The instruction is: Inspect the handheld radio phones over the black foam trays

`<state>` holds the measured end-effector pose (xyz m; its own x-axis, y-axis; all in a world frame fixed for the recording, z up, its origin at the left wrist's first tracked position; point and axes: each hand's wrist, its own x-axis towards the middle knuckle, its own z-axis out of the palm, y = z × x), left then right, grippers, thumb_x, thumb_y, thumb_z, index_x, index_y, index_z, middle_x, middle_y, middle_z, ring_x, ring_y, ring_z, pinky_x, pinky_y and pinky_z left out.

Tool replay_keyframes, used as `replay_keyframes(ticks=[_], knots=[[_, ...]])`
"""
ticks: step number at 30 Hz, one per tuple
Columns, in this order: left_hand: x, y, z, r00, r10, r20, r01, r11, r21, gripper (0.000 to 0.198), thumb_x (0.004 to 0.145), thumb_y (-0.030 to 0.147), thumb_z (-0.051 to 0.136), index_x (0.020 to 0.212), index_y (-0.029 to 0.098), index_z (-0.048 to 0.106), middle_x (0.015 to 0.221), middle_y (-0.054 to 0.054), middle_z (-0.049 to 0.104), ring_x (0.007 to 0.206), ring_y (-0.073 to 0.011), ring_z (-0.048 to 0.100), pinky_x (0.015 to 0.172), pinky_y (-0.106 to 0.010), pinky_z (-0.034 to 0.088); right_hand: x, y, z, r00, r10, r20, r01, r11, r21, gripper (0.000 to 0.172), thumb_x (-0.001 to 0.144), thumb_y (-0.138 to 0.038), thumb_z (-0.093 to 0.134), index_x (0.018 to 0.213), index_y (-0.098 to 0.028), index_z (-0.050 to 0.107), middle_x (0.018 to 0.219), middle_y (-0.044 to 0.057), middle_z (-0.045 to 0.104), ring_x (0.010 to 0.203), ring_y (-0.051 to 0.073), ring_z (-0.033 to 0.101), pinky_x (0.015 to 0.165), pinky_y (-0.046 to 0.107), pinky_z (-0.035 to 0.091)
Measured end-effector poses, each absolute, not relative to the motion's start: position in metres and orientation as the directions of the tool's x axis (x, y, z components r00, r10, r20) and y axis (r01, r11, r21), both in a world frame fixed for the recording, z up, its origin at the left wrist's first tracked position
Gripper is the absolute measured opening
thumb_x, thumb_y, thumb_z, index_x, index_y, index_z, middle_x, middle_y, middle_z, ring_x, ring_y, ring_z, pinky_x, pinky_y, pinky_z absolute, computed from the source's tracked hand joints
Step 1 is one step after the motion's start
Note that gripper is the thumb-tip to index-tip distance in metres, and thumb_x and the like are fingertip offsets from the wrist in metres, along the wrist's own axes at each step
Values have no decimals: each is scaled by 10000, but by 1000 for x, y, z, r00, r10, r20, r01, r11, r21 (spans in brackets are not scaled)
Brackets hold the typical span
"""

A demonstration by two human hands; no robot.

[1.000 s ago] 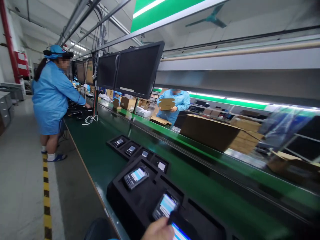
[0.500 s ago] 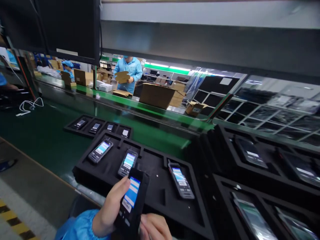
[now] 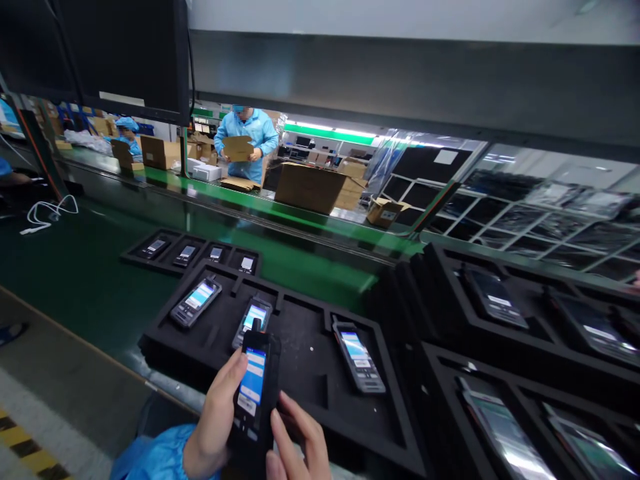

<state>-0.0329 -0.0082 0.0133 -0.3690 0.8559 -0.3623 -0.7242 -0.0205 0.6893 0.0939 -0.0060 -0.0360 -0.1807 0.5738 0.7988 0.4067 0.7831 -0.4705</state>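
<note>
My left hand [image 3: 216, 415] is wrapped round a black handheld device [image 3: 253, 387] with a lit blue and white screen, its thumb on the screen's left edge. At the device's lower right side is my right hand [image 3: 300, 440], fingers slightly spread and bent, fingertips at its edge. Behind them lies a black foam tray [image 3: 300, 333] with similar lit devices: one at the left [image 3: 196, 301], one partly hidden behind the held device [image 3: 253, 317], and one at the right [image 3: 359, 357].
A smaller foam tray [image 3: 173, 265] with several devices lies farther back on the green bench [image 3: 100, 267]. Stacked foam trays [image 3: 435, 313] with devices stand at the right. A white cable [image 3: 43, 213] lies far left. Across the bench, a person [image 3: 247, 140] holds cardboard.
The held device has turned more upright and shifted slightly left with my left hand. My right hand's fingers have spread along its side. The view has shifted slightly.
</note>
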Motion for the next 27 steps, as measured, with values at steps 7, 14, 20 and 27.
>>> replay_keyframes(ticks=[7,14,20,27], knots=[[-35,-5,15,-348,857,-380,-748,-9,663,510,518,515,860,864,158,745,850,-36,723,821,-180,662,687,-197,522,83,-2,-43,-221,579,784,323,803,-502,399,974,-377,326,1343,-369,479,1309,96,491,1085,270,553,801,402,530],[-36,-4,14,-347,857,-380,-747,-8,665,465,553,473,855,851,137,733,866,-57,719,839,-203,665,726,-235,530,86,-2,-40,-244,614,751,195,789,-582,384,969,-363,341,1314,-388,508,1363,60,471,1163,280,525,916,444,483],[-29,-7,16,-342,889,-304,-709,-32,705,525,660,523,776,1004,133,706,962,-82,718,925,-262,659,770,-290,531,81,-12,-37,-259,850,458,-70,457,-887,586,953,-527,287,1483,-291,201,1456,91,412,1294,283,452,985,443,471],[-21,-12,8,-493,854,-165,-401,-56,914,623,726,680,619,1127,205,662,1258,-68,603,1263,-259,456,1054,-277,351,73,-28,-27,-362,873,326,-250,245,-937,568,923,-545,398,1445,-352,286,1471,1,378,1344,240,326,1046,445,379]])
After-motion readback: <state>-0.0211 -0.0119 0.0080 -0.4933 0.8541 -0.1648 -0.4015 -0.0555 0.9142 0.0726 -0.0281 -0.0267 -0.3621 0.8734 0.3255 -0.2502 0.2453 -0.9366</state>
